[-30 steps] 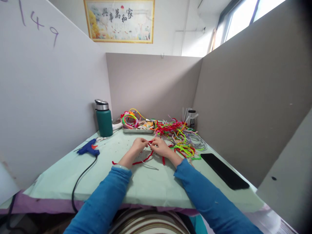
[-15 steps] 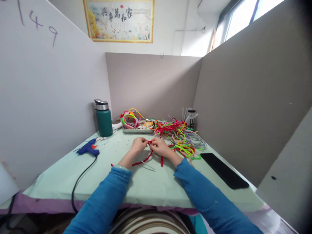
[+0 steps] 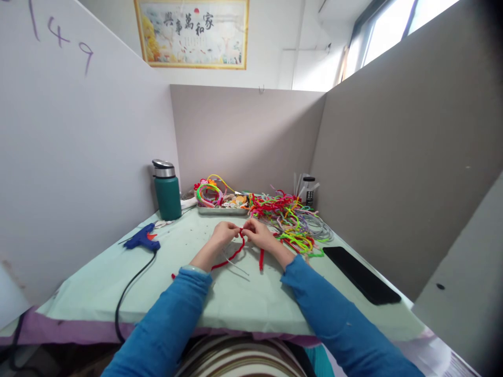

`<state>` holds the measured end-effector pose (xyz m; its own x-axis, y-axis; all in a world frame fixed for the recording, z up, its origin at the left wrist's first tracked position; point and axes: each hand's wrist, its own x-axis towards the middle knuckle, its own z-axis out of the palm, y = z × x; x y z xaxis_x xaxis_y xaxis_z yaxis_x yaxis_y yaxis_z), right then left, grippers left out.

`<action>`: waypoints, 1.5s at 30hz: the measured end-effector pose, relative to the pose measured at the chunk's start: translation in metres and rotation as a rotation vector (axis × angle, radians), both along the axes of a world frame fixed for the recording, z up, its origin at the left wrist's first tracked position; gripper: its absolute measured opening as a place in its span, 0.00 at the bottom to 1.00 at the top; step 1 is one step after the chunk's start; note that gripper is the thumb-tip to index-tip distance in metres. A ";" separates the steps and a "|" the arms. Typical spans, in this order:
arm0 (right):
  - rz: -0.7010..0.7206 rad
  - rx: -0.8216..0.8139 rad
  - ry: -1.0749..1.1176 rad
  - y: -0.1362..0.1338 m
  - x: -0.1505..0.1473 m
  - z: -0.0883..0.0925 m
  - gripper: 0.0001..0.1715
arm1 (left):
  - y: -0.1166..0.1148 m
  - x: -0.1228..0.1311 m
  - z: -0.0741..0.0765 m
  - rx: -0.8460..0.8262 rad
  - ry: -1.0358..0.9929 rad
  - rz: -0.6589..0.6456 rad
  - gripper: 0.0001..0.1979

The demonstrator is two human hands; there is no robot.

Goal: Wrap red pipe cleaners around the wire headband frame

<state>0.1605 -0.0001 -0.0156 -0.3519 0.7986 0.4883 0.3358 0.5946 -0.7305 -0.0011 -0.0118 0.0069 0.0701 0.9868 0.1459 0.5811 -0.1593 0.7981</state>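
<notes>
- The red pipe cleaner [image 3: 230,258] is in the middle of the table, held up just above the cloth between the two hands.
- The left hand [image 3: 225,233] pinches its top end with the fingertips pressed tight together.
- The right hand [image 3: 257,235] pinches the same spot from the other side, and the two hands touch there.
- From the pinch, the red pipe cleaner curls down and runs off to the left over the cloth.
- A short red piece [image 3: 261,259] hangs down under the right hand.
- A thin white wire [image 3: 236,264] lies on the cloth just below the hands.
- Both arms wear blue sleeves [image 3: 326,314].
- The table has a pale green cloth [image 3: 243,303] on it.
- A big messy pile of pipe cleaners [image 3: 291,220] in many colors lies just past the right hand.
- A metal tray [image 3: 222,211] stands behind the hands, with bright bendy loops in it.
- A green bottle [image 3: 167,191] with a silver lid stands upright on the left, by the wall.
- A blue glue gun [image 3: 143,238] lies to the left of the hands, and its black cord [image 3: 129,288] runs to the near edge.
- A black phone [image 3: 361,275] lies flat on the right.
- A small bottle with a black cap [image 3: 309,191] stands in the far right corner.
</notes>
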 end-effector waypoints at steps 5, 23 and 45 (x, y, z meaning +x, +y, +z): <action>-0.023 0.066 -0.087 0.003 0.001 -0.002 0.04 | -0.001 0.002 -0.003 -0.033 0.012 -0.056 0.11; -0.049 0.093 -0.172 0.004 0.002 -0.001 0.05 | -0.003 0.004 -0.002 -0.080 0.019 -0.054 0.12; -0.008 0.339 -0.290 0.001 0.007 0.005 0.04 | -0.002 0.002 -0.001 -0.145 0.072 -0.016 0.10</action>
